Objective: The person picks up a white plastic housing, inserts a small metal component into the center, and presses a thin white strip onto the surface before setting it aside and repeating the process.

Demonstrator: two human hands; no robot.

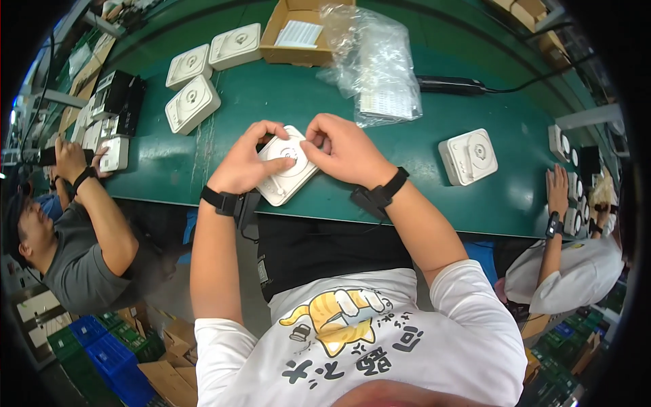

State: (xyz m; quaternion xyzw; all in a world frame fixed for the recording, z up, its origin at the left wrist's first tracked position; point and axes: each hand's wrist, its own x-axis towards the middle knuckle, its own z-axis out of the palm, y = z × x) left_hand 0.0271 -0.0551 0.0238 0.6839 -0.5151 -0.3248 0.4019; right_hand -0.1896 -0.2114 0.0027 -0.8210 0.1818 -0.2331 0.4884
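A white rounded-square device [288, 185] with a raised round disc on its face lies slightly turned at the near edge of the green table, directly before me. My left hand [245, 161] grips it from the left, thumb pressed on the disc's middle and fingers bent at the far edge. At its upper right side is my right hand [344, 150], thumb and curled fingers pinched together against the device's edge. Whatever those fingertips may hold is too small or hidden to make out. Each wrist wears a black strap with a small module.
Similar white devices [192, 104] stand at far left, and another device [469, 157] sits to the right. Farther back are an open cardboard box [298, 55], a clear plastic bag [388, 74] over white sheets, and a black corded tool [451, 85]. Co-workers sit at both sides.
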